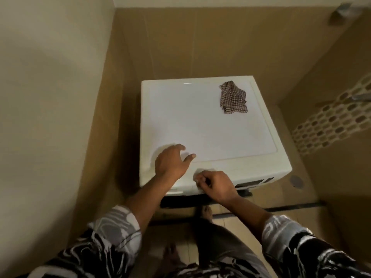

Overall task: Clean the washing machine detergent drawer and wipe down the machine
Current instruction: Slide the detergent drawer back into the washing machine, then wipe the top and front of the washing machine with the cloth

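Tiled corner point(180, 37), one washing machine point(200, 127), one cloth point(233, 99)

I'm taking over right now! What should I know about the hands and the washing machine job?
Left hand: open, fingers spread on the washing machine top, near its front left corner.
Right hand: fingers curled at the machine's front edge; too blurred to tell whether it pinches anything.
Checked cloth: crumpled on the top, back right, untouched.
Done: nothing that shows; no drawer is seen pulled out.
Left: clean the drawer, then wipe the machine down.
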